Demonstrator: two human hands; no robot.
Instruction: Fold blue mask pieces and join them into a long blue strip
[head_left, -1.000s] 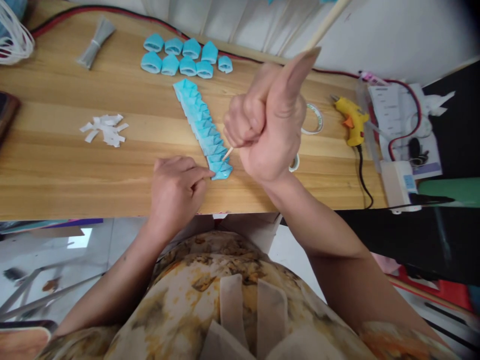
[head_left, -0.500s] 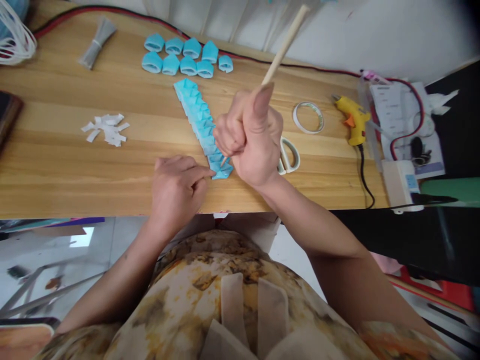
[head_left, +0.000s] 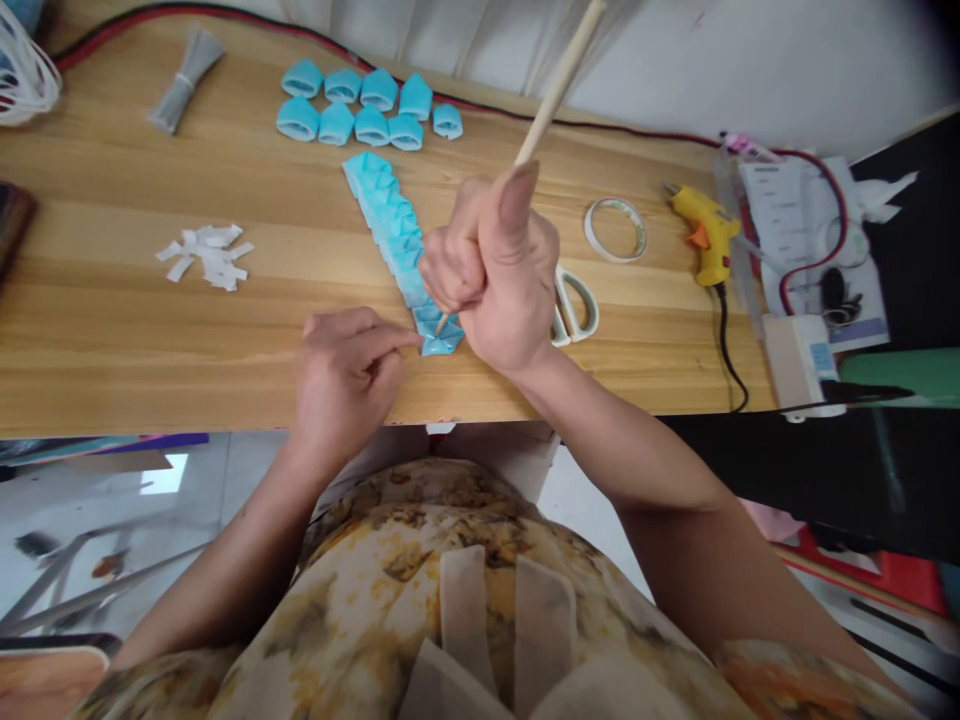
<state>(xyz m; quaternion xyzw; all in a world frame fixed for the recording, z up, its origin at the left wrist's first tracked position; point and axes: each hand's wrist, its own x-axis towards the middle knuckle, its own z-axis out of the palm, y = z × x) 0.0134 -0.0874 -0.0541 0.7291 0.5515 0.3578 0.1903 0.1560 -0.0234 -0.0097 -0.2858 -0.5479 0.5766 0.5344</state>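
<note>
A long strip of folded blue paper petals [head_left: 390, 225] lies across the wooden table [head_left: 112, 310]. My right hand [head_left: 499, 275] is a fist round a pale wooden stick [head_left: 559, 80], thumb up along it, with the stick's lower tip on the strip's near end [head_left: 440, 343]. My left hand [head_left: 345, 375] rests on the table, curled, its forefinger and thumb pinching that same near end. Several rolled blue paper pieces [head_left: 360, 105] sit in two rows at the back of the table.
White-handled scissors [head_left: 574, 310] lie just right of my right hand, beside a tape ring [head_left: 615, 230]. A yellow glue gun [head_left: 701, 235] with its black cord, a white power strip [head_left: 799, 365] and red cables are at the right. White paper scraps [head_left: 206, 257] lie at the left.
My right hand has come down and nearer with the stick, bringing its tip onto the strip's near end. My left hand has stayed pinching the strip.
</note>
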